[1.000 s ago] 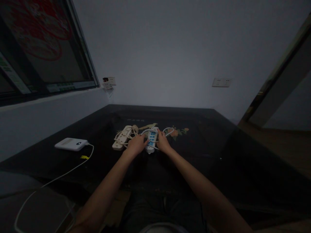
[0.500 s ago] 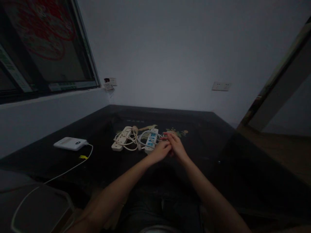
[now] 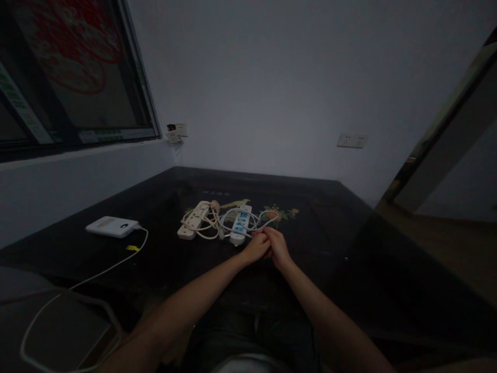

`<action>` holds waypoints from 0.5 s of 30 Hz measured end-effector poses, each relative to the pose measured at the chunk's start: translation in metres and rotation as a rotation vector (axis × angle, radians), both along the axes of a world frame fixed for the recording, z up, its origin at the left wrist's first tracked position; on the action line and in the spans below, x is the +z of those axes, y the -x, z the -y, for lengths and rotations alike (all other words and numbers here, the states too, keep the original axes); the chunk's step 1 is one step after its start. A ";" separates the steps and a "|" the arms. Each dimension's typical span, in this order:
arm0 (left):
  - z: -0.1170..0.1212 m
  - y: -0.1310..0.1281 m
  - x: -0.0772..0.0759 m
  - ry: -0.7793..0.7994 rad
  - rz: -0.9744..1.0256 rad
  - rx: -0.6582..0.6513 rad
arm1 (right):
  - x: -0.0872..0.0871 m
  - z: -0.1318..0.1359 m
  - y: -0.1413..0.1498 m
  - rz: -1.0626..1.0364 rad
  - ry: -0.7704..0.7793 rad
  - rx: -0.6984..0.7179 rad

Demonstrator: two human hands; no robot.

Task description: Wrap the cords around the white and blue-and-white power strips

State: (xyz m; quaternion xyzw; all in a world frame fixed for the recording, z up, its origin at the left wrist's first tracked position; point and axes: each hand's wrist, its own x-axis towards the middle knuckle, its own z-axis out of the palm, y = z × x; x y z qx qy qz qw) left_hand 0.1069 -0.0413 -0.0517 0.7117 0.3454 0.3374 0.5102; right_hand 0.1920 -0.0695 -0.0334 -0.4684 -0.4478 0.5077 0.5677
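My left hand (image 3: 257,247) and my right hand (image 3: 278,245) are folded together over the near part of the dark table. The right fingers lie over the left ones, both hands are closed, and no object shows in them. Just beyond and left of them is a white power strip (image 3: 243,221) with blue socket faces. Its pale cord (image 3: 269,211) loops around it and out to the right, close to my fingertips. Further left lies a cream power strip (image 3: 189,231) with its own cord and plug (image 3: 215,206) coiled on top.
A white power bank (image 3: 111,226) with a plugged-in cable (image 3: 104,271) rests on the left of the black table (image 3: 330,217), beside a yellow scrap (image 3: 132,248). The cable hangs off the near-left edge. Wall sockets (image 3: 352,140) and a window (image 3: 112,77) are behind.
My hands have drawn back toward me a little and the fingers have folded down together. The looped cord at the right of the white strip is now uncovered.
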 end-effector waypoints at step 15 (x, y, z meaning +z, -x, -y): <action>-0.022 0.000 0.002 -0.109 -0.011 0.139 | -0.005 -0.020 -0.014 0.035 -0.156 -0.119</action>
